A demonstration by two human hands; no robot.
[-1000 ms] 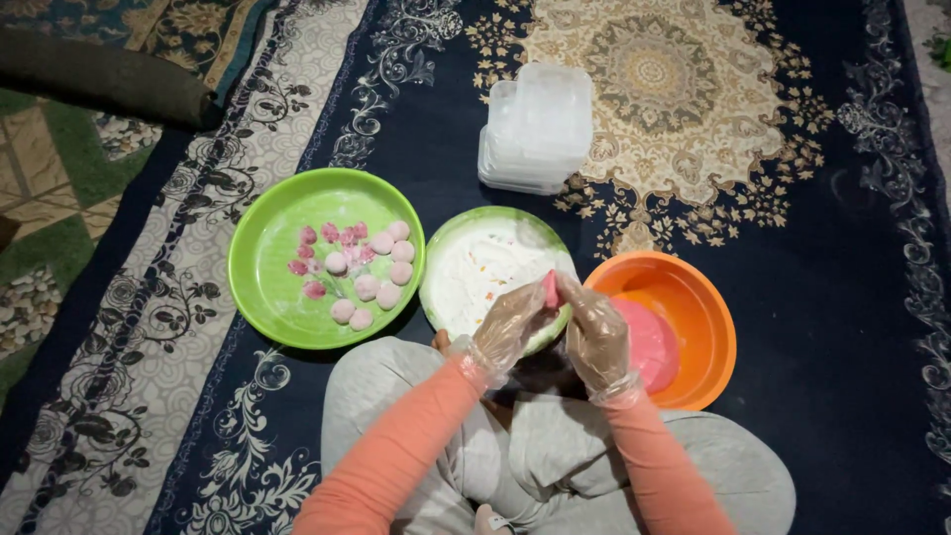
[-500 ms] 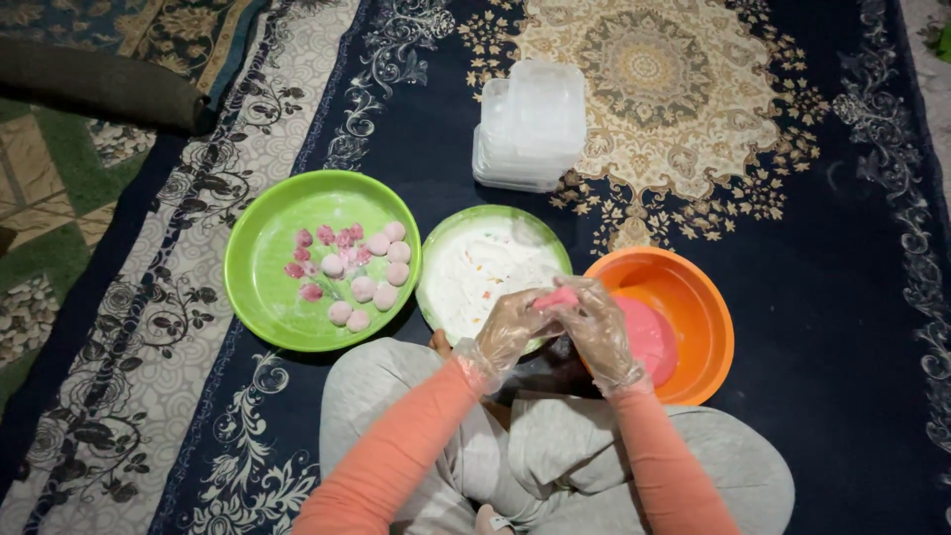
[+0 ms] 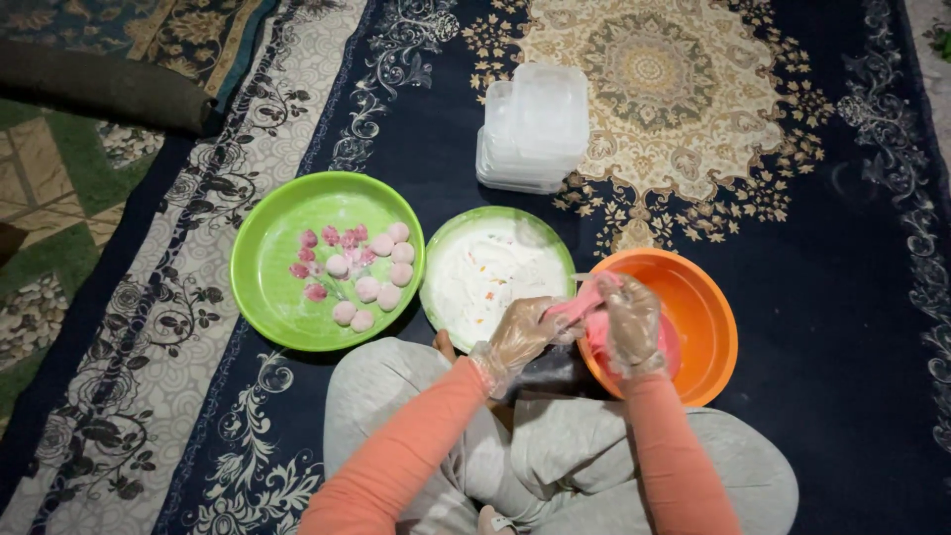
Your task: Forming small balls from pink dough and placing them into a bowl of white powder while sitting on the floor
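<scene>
Standing right behind them rn: person's cross-legged on the carpet [image 3: 822, 416], both hands in thin clear gloves, working a strip of pink dough [image 3: 578, 305] over the near rim of the orange bowl [image 3: 705, 317].

Grip first, bc that's the interesting bit. Left hand [image 3: 522, 335] is curled, fingertips pinched on one end of the pink dough. Right hand [image 3: 631, 322] is closed round the other end, just over the bigger pink lump sitting in the orange bowl. So both are clamped on the same piece, neither one slack. How hard they squeeze, can't tell, the gloves blur it.

Doing this bit well, imo: keep the pull short and even so the strip doesn't thin out or tear ragged, pinch w/ fingertips not the whole palm, and stay over the bowl so any scrap drops back in. The floured green bowl [image 3: 451, 260] sits just left of the hands, touching distance, handy for dusting sticky gloves.

Further left, the green plate [image 3: 260, 260] holds a cluster of small pink and whitish balls. A stack of clear plastic tubs [image 3: 535, 129] sits farther off, well apart from the hands.
</scene>
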